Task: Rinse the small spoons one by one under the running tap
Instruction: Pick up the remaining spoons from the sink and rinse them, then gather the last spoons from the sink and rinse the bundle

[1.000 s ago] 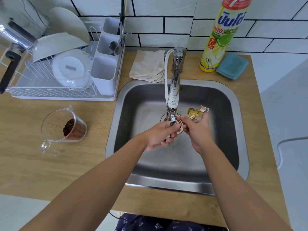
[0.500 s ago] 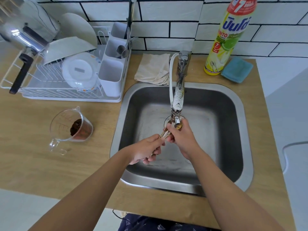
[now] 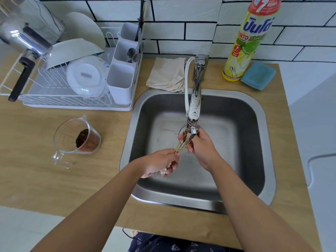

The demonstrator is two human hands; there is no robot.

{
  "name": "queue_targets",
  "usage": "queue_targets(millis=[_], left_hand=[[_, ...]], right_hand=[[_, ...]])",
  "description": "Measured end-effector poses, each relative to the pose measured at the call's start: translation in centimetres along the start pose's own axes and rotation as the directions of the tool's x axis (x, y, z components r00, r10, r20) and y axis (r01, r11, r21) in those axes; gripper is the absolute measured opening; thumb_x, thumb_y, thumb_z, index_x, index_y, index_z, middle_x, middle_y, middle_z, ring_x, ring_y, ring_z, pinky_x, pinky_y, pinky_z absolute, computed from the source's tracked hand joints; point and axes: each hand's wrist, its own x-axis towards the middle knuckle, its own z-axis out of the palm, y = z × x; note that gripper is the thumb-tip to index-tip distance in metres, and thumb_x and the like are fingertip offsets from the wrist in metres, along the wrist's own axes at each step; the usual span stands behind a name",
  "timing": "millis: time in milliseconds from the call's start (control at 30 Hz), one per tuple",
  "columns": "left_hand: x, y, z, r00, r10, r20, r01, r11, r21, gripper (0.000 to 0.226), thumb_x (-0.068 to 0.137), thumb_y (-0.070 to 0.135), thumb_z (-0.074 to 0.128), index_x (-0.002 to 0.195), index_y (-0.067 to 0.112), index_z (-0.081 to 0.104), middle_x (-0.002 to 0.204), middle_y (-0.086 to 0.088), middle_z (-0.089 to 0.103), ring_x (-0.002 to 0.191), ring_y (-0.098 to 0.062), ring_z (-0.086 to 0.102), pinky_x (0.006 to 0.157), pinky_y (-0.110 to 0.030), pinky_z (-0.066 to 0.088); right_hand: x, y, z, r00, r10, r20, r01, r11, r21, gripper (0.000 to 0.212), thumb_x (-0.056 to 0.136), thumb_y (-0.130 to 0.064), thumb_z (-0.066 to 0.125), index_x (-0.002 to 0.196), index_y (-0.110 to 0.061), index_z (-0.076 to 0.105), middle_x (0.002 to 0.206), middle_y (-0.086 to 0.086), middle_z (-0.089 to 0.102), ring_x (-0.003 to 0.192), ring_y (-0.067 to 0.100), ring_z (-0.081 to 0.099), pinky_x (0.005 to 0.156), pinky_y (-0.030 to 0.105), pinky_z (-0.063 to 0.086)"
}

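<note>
Several small gold spoons (image 3: 181, 146) slant over the steel sink (image 3: 141, 113), just below the tap's spout (image 3: 193, 130). My left hand (image 3: 160, 163) is closed around their handle ends, where a flower-patterned handle tip (image 3: 163, 171) sticks out under my fingers. My right hand (image 3: 201, 146) wraps the bowl ends right under the spout, hiding the bowls. The tap (image 3: 195, 99) reaches out over the basin's middle. I cannot make out the water stream.
A white dish rack (image 3: 72, 104) with plates, a pan and a cutlery holder stands at the back left. A clear measuring jug (image 3: 76, 139) with brown grounds sits left of the sink. Behind the sink lie a beige cloth (image 3: 167, 75), a dish-soap bottle (image 3: 247, 42) and a blue sponge (image 3: 258, 75).
A second ago my right hand held the spoons with bowls showing to the right of the spout. Now both hands hold the bunch lengthwise, bowls under the spout, left hand lower on the handles.
</note>
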Motion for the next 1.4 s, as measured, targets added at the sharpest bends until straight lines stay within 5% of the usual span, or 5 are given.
queue_targets(millis=[633,867,1100,1233,1400], left_hand=[[-0.5,1.1,0.8,0.528,0.499,-0.687,-0.315,0.867,0.387,0.023,0.108,0.034,0.035,0.089,0.030,0.046,0.067,0.003,0.071,0.052,-0.007,0.062,0.048,-0.014,0.044],[0.6,0.7,-0.4,0.879,-0.068,-0.472,0.337,0.788,0.514,0.019,0.097,0.017,0.065,0.108,0.003,0.059,0.096,-0.011,0.072,0.084,-0.025,0.075,0.079,-0.035,0.060],[0.8,-0.3,0.0,0.748,0.197,-0.634,0.214,0.832,0.511,0.017,0.106,0.030,0.046,0.106,0.015,0.053,0.083,-0.006,0.069,0.067,-0.023,0.070,0.059,-0.035,0.057],[-0.2,0.8,-0.7,0.853,-0.217,-0.474,0.489,0.649,0.583,0.040,0.092,0.019,0.073,0.123,-0.002,0.062,0.112,-0.011,0.067,0.098,-0.025,0.069,0.079,-0.028,0.051],[0.7,0.9,-1.6,0.830,-0.159,-0.535,0.461,0.736,0.496,0.054,0.083,0.017,0.082,0.129,0.003,0.057,0.123,-0.012,0.060,0.108,-0.029,0.065,0.095,-0.036,0.054]], right_hand=[[-3.7,-5.2,-4.0,0.682,-0.620,-0.388,0.344,0.741,-0.577,0.020,0.075,-0.022,0.063,0.068,-0.025,0.044,0.068,-0.002,0.053,0.057,0.006,0.042,0.054,0.023,0.038],[-3.8,-1.8,-5.5,0.993,0.068,-0.094,-0.114,0.412,-0.904,0.042,0.085,-0.042,0.081,0.115,-0.017,0.064,0.118,0.000,0.064,0.102,0.024,0.064,0.087,0.035,0.050],[-4.1,-2.2,-5.5,0.791,-0.564,-0.237,0.204,0.608,-0.767,0.029,0.080,-0.013,0.066,0.067,-0.027,0.045,0.064,-0.009,0.052,0.064,0.004,0.050,0.057,0.013,0.035],[-3.7,-1.9,-6.3,0.971,0.226,-0.082,-0.129,0.198,-0.972,0.058,0.088,-0.027,0.075,0.143,-0.021,0.055,0.138,0.013,0.062,0.127,0.031,0.058,0.100,0.030,0.047],[-1.2,-8.7,-4.3,0.917,-0.390,-0.080,0.096,0.411,-0.906,0.033,0.099,-0.023,0.061,0.129,-0.012,0.069,0.126,0.010,0.074,0.112,0.028,0.068,0.098,0.033,0.049]])
